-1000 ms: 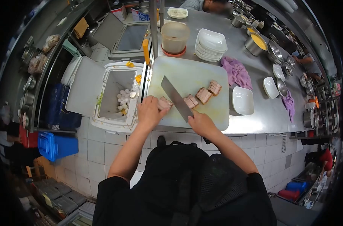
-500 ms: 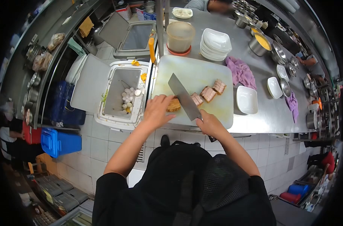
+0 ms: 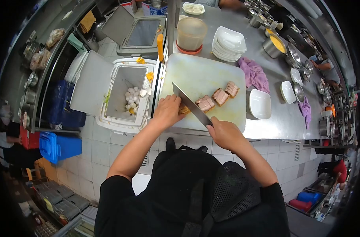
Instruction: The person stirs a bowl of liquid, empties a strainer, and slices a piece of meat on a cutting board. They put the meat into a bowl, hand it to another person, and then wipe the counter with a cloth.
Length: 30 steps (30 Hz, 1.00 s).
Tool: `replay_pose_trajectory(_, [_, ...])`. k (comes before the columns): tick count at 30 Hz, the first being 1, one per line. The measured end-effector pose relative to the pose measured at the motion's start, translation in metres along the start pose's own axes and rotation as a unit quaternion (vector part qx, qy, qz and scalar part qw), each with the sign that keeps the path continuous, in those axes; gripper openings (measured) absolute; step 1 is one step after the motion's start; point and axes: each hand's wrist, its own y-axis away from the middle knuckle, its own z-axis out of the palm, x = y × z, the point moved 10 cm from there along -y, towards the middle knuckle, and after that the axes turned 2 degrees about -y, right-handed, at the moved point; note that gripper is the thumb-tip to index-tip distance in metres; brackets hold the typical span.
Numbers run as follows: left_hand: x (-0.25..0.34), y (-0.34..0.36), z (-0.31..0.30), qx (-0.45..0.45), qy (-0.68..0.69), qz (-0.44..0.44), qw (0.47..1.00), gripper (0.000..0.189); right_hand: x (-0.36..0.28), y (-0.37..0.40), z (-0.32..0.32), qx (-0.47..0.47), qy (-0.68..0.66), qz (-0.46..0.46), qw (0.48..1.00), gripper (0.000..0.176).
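On the white cutting board (image 3: 223,74) lie cut pieces of meat (image 3: 220,96) in a slanting row. My right hand (image 3: 226,135) is closed round the handle of a cleaver (image 3: 192,105), whose blade slants up and left over the board. Left of the blade, my left hand (image 3: 167,111) presses its bent fingers on a browned piece of meat (image 3: 183,109), mostly hidden under the fingers and beside the blade. One cut piece (image 3: 205,103) sits just right of the blade.
An open bin (image 3: 125,94) with white round items stands left of the board. Behind are a plastic tub (image 3: 191,34) and stacked white dishes (image 3: 229,44). To the right are a purple cloth (image 3: 253,74), a white bowl (image 3: 260,104) and metal bowls. A person's arm (image 3: 232,4) shows at the far edge.
The cleaver blade has turned more edge-on to the camera, and its tip has moved left and down. My left hand has moved right, closer to the blade, covering more of the browned meat.
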Motion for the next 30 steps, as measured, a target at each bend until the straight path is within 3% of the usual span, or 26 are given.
replay_pose_trajectory(4, [0.002, 0.000, 0.002, 0.021, 0.004, 0.021, 1.000, 0.045, 0.005, -0.043, 0.036, 0.054, -0.045, -0.010, 0.997, 0.024])
replay_pose_trajectory(8, [0.000, 0.005, -0.004, 0.036, 0.006, 0.017, 0.999, 0.047, 0.009, -0.052, 0.030, 0.070, -0.082, -0.009, 0.994, 0.025])
replay_pose_trajectory(10, [-0.009, 0.006, -0.004, 0.008, 0.058, -0.028, 0.998, 0.046, 0.006, -0.048, 0.020, 0.072, -0.068, -0.013, 0.995, 0.025])
replay_pose_trajectory(15, [-0.012, 0.009, -0.008, 0.014, 0.084, -0.014, 0.996, 0.041, -0.006, -0.024, -0.010, 0.030, -0.047, -0.010, 0.998, 0.026])
replay_pose_trajectory(18, [-0.010, 0.008, -0.004, 0.022, 0.098, -0.006, 0.995, 0.038, -0.006, -0.022, 0.003, -0.050, -0.037, 0.017, 0.998, 0.029])
replay_pose_trajectory(21, [-0.009, 0.007, -0.001, 0.025, 0.094, -0.001, 0.995, 0.037, 0.003, -0.047, 0.038, -0.034, -0.107, 0.041, 0.993, 0.027])
replay_pose_trajectory(22, [-0.007, 0.007, -0.001, 0.022, 0.089, 0.004, 0.996, 0.036, 0.001, -0.057, 0.044, 0.025, -0.110, 0.006, 0.994, 0.027])
replay_pose_trajectory(23, [-0.006, 0.006, 0.000, 0.025, 0.088, 0.007, 0.996, 0.036, -0.002, -0.061, 0.038, 0.087, -0.110, -0.032, 0.990, 0.027])
replay_pose_trajectory(30, [-0.012, 0.008, -0.012, 0.032, 0.136, -0.027, 0.990, 0.048, 0.004, -0.035, -0.011, 0.121, -0.094, 0.002, 0.988, 0.027])
